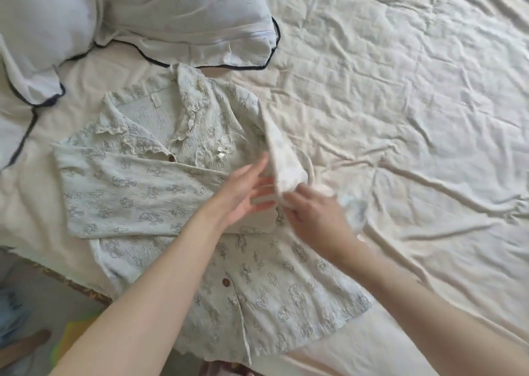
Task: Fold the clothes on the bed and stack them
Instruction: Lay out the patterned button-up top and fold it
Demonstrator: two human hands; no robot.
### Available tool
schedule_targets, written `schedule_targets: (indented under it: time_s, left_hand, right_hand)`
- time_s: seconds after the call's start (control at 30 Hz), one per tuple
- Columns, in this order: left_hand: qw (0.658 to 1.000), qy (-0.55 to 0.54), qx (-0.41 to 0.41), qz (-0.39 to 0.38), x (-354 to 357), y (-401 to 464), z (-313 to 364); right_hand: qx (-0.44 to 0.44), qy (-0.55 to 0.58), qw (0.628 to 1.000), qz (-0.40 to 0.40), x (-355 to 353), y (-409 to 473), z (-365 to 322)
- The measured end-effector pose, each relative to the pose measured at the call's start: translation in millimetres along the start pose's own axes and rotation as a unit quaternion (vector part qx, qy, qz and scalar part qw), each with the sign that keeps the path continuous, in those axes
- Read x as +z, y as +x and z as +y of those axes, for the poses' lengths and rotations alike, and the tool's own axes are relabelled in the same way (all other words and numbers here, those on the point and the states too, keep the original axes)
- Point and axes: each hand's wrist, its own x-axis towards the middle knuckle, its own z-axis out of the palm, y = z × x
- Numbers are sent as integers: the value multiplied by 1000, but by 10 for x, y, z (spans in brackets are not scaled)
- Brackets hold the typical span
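A pale green printed pyjama shirt [148, 192] with a lace collar and brown buttons lies front-up on the cream bed sheet [415, 95]. One sleeve is folded flat across its chest. The other sleeve [282, 158] is lifted over the shirt's right side. My right hand [312, 215] pinches that sleeve's cuff end. Beside it, my left hand [246, 192] hovers with straight, spread fingers against the sleeve's inner side, above the folded sleeve.
Two white pillows with dark piping lie at the top left, one pillow [183, 18] just beyond the shirt's collar. The bed's edge [71, 284] runs along the lower left, with floor below it. The wrinkled sheet stretches to the right.
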Motion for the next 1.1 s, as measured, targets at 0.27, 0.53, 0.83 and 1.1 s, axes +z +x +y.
schedule_targets:
  time_s: [0.27,0.53,0.83,1.1]
  left_hand:
    - [985,37,99,134,-558,-323,-38]
    - [957,16,-27,288,-1621,-538,-611]
    - [817,454,59,350,-1772,126,-146]
    - [579,770,-35,266,-1576,765,905]
  right_hand:
    - [-6,133,979,-155,266,-66,-348]
    - [236,252,929,-129,467,365,-298]
    - [543,555,630,-22,743,1198,-210]
    - [592,603,532,44,738,1308,-97]
